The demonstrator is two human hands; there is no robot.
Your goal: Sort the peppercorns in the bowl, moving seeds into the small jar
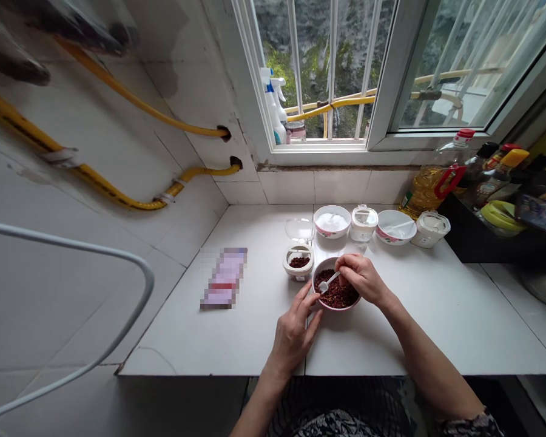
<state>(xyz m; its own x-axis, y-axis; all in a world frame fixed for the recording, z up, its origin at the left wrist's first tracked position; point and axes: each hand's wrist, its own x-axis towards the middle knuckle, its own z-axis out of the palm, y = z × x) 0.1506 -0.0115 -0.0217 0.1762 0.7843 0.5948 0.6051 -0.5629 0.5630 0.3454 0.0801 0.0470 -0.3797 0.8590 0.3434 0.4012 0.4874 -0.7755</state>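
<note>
A bowl (338, 306) full of small dark red-brown pieces, perhaps peppercorns, stands on the white tiled counter (255, 334). My right hand (360, 278) pinches a small white spoon (330, 282) over it, with the spoon's head low at the contents. At the bowl's left side is my left hand (296, 331), its fingers apart and its fingertips at the rim near the spoon's head. Just left of the bowl, a white container (299, 271) with its clear lid (299, 229) raised holds some of the same dark pieces.
Behind stand a bowl of white powder (331, 233), a lidded container (364, 223), a bowl with a white spoon (395, 237) and another container (432, 230). An oil bottle (430, 182) and a black rack (468, 233) are at right, a purple packet (224, 279) at left.
</note>
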